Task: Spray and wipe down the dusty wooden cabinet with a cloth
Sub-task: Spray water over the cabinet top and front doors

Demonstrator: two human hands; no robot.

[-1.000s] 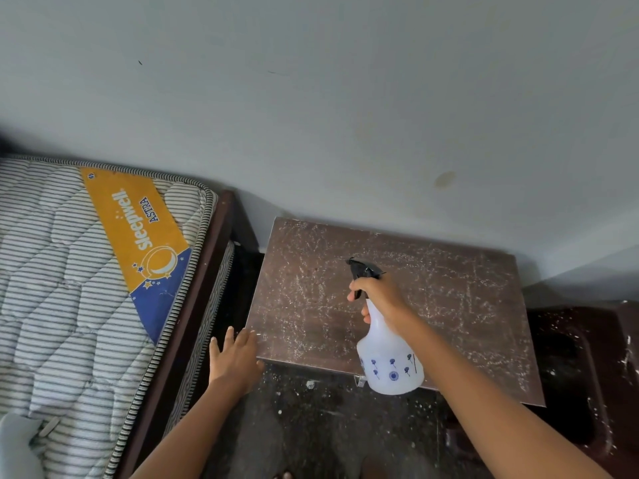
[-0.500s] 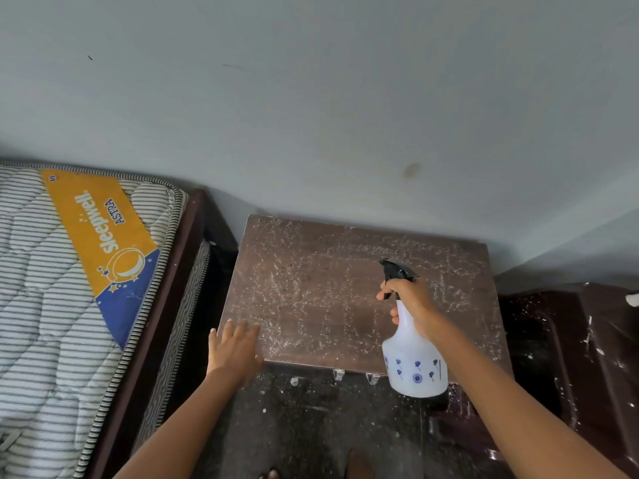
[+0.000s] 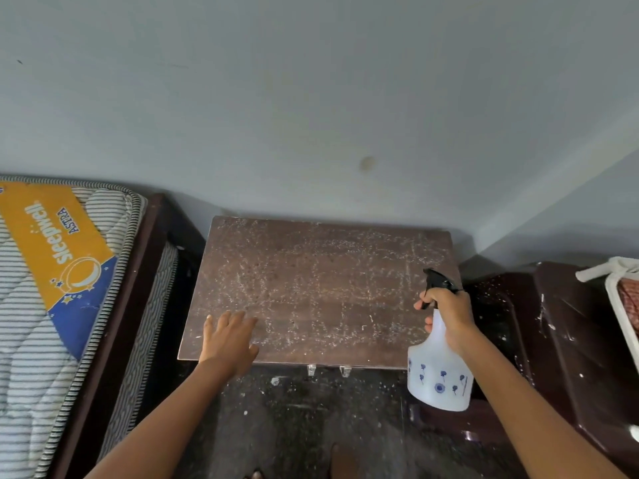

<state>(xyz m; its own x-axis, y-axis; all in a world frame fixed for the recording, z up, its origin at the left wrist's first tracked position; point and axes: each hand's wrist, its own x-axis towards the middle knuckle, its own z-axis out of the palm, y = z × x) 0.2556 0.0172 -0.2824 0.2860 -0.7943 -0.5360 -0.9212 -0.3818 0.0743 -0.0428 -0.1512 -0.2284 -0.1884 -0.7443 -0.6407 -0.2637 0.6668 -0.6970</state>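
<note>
Gripping the neck of a white spray bottle with curled fingers at its black trigger, a person's right hand is holding it over the front right corner of the dusty wooden cabinet. The left hand is lying flat, fingers straight, near the front left corner. The cabinet is standing against the wall, beside a mattress.

Dusty wooden cabinet top, left hand flat on it, right hand gripping spray bottle.
</note>
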